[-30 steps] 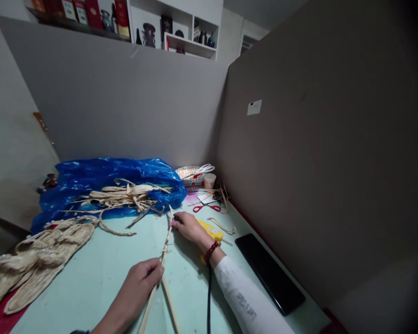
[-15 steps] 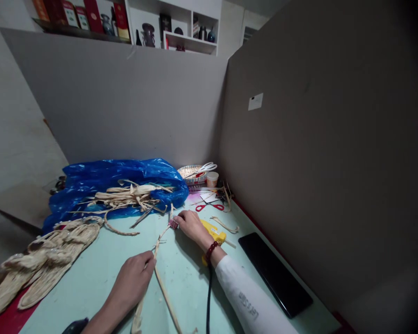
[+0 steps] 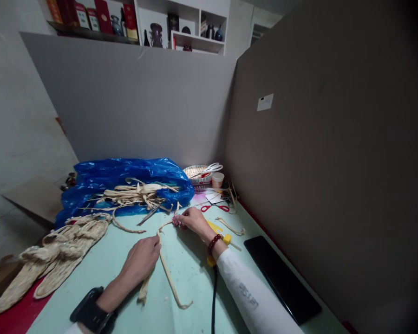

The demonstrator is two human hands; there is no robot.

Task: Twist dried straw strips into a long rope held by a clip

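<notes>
2 hands reach forward, right farther; left pinches pale strand.

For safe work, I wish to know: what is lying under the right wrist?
A yellow tool shows on both sides of the right wrist, with a black cord. Its middle is hidden by the wrist and bracelet.

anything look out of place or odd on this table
No spill or damage stands out. Slightly odd: a loose fibre strip lies beside the yellow tool, away from the fibre pile on the blue plastic. Small bits also speckle the tabletop, which looks a little untidy.
</notes>
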